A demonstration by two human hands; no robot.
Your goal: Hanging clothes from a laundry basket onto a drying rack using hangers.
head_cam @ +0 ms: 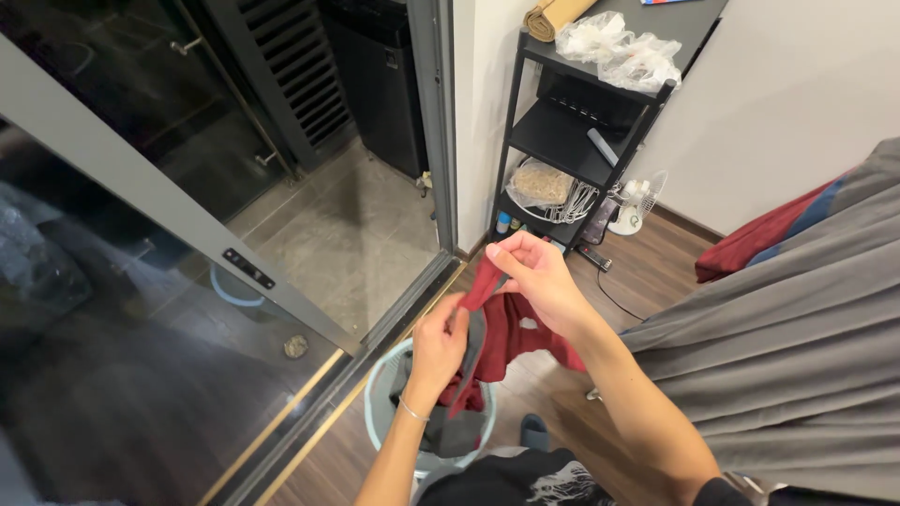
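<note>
Both my hands hold a dark red garment [514, 339] up over a pale blue laundry basket [377, 405]. My right hand [536, 277] pinches its top edge, raised a little higher. My left hand [439, 345], with a thin bracelet on the wrist, grips a lower fold together with a grey strip of cloth. The red garment hangs down into the basket, where grey and dark clothes [448, 433] lie.
A glass sliding door [141, 309] fills the left, its track beside the basket. A black shelf rack [581, 131] with plastic bags, a wire basket and a small white fan [630, 208] stands ahead. A bed with a grey cover [797, 337] is on the right.
</note>
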